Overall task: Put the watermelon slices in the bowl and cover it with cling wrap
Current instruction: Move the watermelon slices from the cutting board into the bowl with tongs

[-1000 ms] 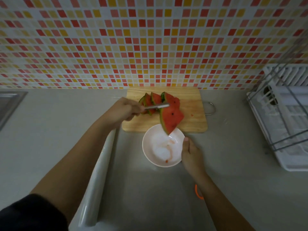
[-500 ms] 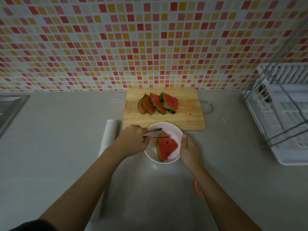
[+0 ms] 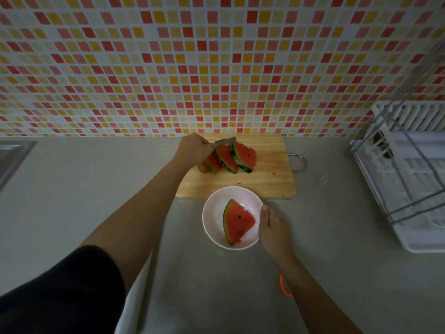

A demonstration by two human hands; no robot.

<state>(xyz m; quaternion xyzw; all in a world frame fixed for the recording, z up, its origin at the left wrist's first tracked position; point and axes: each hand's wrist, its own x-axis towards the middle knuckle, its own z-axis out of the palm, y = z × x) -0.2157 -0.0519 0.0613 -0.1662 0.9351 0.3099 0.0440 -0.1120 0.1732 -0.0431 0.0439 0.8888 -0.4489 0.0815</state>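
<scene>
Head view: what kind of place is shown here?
Probably a home kitchen: red-and-yellow mosaic tiled wall, white plastic dish rack, and rectangular wooden cutting board carrying red watermelon slices on a grey counter.

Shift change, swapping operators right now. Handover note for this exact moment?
Left hand: grips a metal utensil above the remaining slices on the cutting board.
Right hand: holds the bowl at its rim.
Done: one watermelon slice lies in the bowl.
Left: move the remaining slices into the bowl, then cover it using the cling wrap roll, which lies on the counter under the left arm.
</scene>
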